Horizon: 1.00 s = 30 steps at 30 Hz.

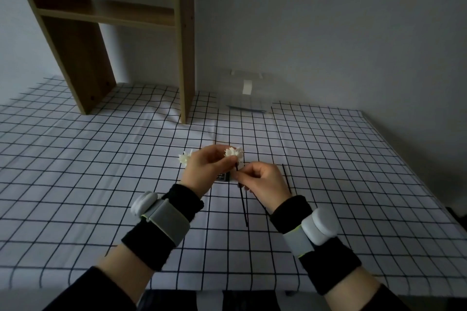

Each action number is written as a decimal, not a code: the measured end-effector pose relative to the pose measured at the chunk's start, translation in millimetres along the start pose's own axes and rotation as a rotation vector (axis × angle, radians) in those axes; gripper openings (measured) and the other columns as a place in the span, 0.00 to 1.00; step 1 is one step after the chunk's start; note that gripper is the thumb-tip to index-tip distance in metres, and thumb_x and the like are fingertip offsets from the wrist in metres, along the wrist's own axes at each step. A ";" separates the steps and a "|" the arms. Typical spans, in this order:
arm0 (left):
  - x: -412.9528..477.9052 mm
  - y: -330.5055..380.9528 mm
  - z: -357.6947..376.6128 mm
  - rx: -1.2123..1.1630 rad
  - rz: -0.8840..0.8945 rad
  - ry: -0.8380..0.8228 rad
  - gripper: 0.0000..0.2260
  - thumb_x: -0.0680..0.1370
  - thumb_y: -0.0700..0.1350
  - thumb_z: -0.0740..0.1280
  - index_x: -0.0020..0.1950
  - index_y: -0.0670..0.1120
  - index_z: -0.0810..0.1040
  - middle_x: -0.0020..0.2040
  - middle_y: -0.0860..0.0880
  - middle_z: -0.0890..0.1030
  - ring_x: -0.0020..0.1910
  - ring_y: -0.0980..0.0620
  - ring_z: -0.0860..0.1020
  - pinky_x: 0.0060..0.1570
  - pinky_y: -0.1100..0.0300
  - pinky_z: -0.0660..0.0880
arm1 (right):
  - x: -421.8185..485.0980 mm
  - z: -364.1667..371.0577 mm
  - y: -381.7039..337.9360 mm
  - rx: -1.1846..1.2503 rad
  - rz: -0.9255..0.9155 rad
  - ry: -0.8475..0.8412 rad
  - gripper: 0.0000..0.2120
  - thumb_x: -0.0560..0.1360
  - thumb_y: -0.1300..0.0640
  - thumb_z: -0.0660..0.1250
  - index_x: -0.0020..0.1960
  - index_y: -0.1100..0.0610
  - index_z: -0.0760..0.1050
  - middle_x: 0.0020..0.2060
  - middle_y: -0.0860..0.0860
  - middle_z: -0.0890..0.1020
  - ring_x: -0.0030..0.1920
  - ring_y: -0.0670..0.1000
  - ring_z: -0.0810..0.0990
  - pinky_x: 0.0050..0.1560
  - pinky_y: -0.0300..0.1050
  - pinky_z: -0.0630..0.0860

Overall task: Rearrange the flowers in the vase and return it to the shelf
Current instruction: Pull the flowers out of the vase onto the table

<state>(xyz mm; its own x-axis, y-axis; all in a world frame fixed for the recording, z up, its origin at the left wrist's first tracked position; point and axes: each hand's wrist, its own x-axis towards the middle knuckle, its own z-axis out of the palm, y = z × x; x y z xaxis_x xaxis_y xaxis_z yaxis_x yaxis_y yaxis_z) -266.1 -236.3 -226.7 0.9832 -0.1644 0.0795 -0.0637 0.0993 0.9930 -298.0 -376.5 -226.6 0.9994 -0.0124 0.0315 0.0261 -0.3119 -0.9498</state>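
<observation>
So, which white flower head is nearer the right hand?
The flower head beside the fingertips of the left hand; the other flower head sits at that hand's far left.

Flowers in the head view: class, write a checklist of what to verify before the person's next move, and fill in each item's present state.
1. Left hand grips the flower heads: ok.
2. Right hand pinches a dark stem below them: ok.
3. Every stem gathered: not ok; a stray stem shows apart, right of the right hand.
4. Vase mouth in sight: cannot tell; what may be the vase, dark-labelled, is mostly hidden behind the left hand.
5. Shelf standing upright on the checked cloth, ready for the return: ok.
</observation>
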 end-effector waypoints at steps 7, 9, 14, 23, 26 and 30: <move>3.0 2.9 -3.0 -0.219 -0.009 0.151 0.04 0.72 0.37 0.68 0.45 0.45 0.79 0.37 0.51 0.84 0.37 0.56 0.82 0.39 0.66 0.78 | -7.0 -1.8 6.9 -0.057 0.067 -0.066 0.07 0.69 0.57 0.72 0.33 0.54 0.78 0.27 0.46 0.79 0.26 0.37 0.76 0.30 0.28 0.72; 7.0 7.8 -14.1 -0.232 0.021 0.201 0.04 0.73 0.38 0.67 0.44 0.47 0.79 0.39 0.50 0.83 0.38 0.56 0.82 0.41 0.66 0.78 | -6.7 -7.9 8.3 -0.039 0.073 -0.020 0.07 0.70 0.58 0.72 0.33 0.53 0.77 0.27 0.47 0.79 0.25 0.37 0.75 0.28 0.27 0.71; 6.6 4.5 -45.2 -0.234 0.051 0.321 0.03 0.73 0.40 0.67 0.46 0.46 0.78 0.43 0.48 0.82 0.43 0.53 0.81 0.47 0.63 0.78 | 9.9 -52.7 14.3 -0.141 0.131 0.171 0.07 0.70 0.56 0.71 0.34 0.53 0.78 0.28 0.48 0.79 0.27 0.44 0.75 0.26 0.30 0.71; -0.2 -22.3 -76.8 -0.114 0.038 0.528 0.05 0.74 0.41 0.67 0.49 0.47 0.75 0.44 0.48 0.81 0.43 0.53 0.80 0.47 0.60 0.76 | 35.3 -79.7 49.3 -0.541 0.196 0.226 0.07 0.68 0.52 0.72 0.40 0.54 0.78 0.40 0.50 0.82 0.41 0.50 0.80 0.48 0.46 0.78; -1.2 -34.2 -82.2 -0.003 0.044 0.592 0.06 0.73 0.43 0.68 0.43 0.53 0.74 0.41 0.51 0.79 0.43 0.52 0.78 0.47 0.61 0.74 | 36.6 -74.8 50.0 -0.653 0.200 0.231 0.08 0.70 0.51 0.70 0.44 0.55 0.78 0.42 0.51 0.83 0.43 0.53 0.80 0.48 0.48 0.79; -0.6 -48.1 -89.0 0.176 0.078 0.617 0.05 0.72 0.43 0.70 0.44 0.47 0.75 0.38 0.54 0.77 0.39 0.58 0.76 0.41 0.65 0.72 | 37.6 -72.2 49.1 -0.756 0.196 0.207 0.07 0.71 0.52 0.69 0.46 0.56 0.77 0.43 0.53 0.82 0.44 0.55 0.80 0.49 0.51 0.79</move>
<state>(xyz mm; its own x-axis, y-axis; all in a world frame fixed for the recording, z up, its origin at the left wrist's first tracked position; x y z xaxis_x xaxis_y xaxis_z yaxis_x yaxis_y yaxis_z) -248.4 -153.7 -282.3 0.8888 0.4365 0.1392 -0.1143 -0.0830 0.9900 -260.7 -460.9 -249.6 0.9581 -0.2862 0.0139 -0.2449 -0.8432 -0.4786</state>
